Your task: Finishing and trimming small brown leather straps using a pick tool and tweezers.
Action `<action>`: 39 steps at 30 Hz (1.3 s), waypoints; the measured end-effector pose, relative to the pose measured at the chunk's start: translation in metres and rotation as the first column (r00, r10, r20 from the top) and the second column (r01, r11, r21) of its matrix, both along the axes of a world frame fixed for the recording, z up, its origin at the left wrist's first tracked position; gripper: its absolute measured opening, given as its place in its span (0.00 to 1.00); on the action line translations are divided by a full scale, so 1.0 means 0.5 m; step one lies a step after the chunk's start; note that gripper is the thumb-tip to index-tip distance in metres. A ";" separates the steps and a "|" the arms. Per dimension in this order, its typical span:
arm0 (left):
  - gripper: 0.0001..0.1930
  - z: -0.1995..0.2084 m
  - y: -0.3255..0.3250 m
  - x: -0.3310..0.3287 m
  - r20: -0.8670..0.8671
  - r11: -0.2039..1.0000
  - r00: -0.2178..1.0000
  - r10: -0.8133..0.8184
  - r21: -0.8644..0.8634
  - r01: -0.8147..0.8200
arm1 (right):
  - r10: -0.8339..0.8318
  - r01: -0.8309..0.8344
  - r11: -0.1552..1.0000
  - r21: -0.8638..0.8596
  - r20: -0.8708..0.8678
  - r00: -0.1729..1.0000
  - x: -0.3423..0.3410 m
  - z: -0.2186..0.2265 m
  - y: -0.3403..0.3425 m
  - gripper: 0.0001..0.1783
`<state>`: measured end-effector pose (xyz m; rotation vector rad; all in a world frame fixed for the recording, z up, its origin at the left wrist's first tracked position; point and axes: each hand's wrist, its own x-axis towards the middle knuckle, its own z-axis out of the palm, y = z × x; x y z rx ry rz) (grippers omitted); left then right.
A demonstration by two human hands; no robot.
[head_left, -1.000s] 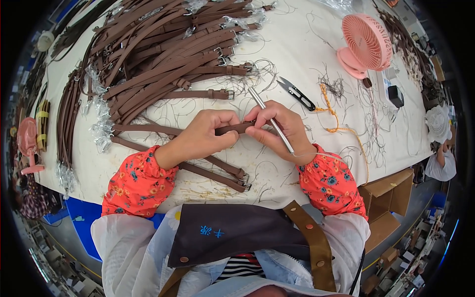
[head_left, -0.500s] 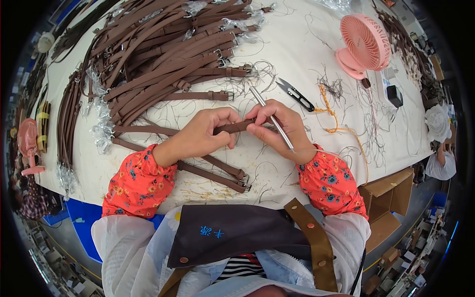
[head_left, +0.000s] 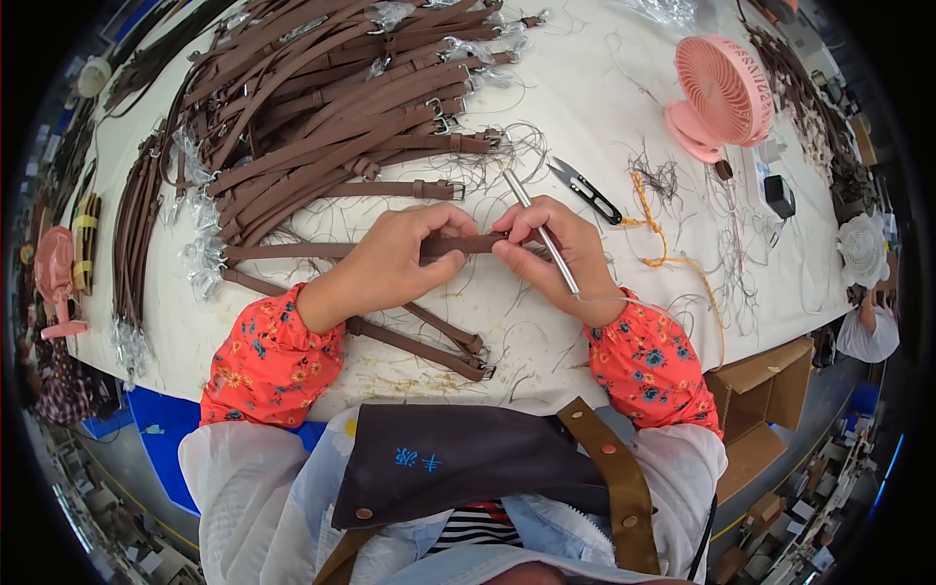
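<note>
A brown leather belt [head_left: 472,245] is stretched between my two hands above the table. My left hand [head_left: 398,255] pinches it between thumb and fingers, and its long part runs out leftward behind that hand. At the buckle end my right hand [head_left: 558,246] grips the belt with thumb and fingertips. The same right hand also carries a slim silver pen-shaped tool [head_left: 546,236], slanting with its upper end toward the far side; a thin cord seems to trail from its lower end. My fingers hide most of the buckle.
A big heap of brown belts [head_left: 322,117] with plastic-wrapped buckles fills the left. Two belts [head_left: 419,351] lie near my left forearm. Black thread snips [head_left: 587,190], a yellow cord [head_left: 648,210], thread scraps and a pink fan [head_left: 720,93] are to the right. A cardboard box [head_left: 765,390] stands beside the table.
The belt between my hands has come more level. My right hand and the silver tool have shifted slightly, and the left fingers have moved a little along the belt.
</note>
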<state>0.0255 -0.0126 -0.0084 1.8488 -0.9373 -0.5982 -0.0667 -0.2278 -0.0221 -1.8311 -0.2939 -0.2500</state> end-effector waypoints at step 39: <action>0.07 -0.009 0.000 0.005 -0.230 0.998 0.972 0.055 -0.028 -0.063 | 0.101 0.089 0.919 0.383 -0.447 0.889 -0.011 0.027 -0.008 0.18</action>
